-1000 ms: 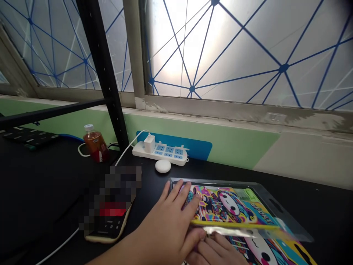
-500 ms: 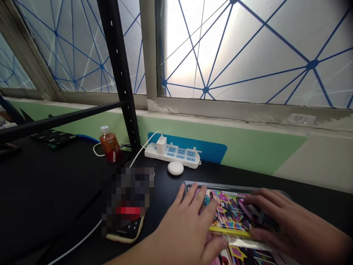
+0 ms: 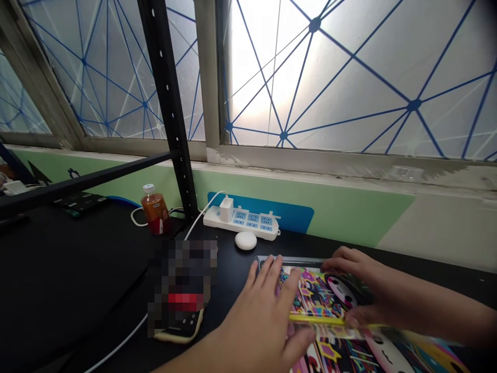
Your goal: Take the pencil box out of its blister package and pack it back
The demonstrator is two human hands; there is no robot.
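Note:
A glossy, brightly coloured cartoon-printed sheet lies on the black table, crossed by a yellow strip with a clear band below it. My left hand rests on its left part, fingers spread and stretched out. On its right part lies my right hand, with the thumb by the yellow strip and the bent fingers at the far edge, thumb and fingers apart. A grey, see-through edge shows beyond the print. The hands cover parts of the sheet, and its near end runs out of view.
Left of my hands lies a phone, partly pixelated, with a white cable nearby. Behind are a round white case, a white power strip with a plugged charger, a drink bottle and a black rack post.
My right hand has shifted left and away from me toward the sheet's far edge, uncovering the cartoon face and the lower right part. My left hand stays nearly in place. The view has tilted slightly.

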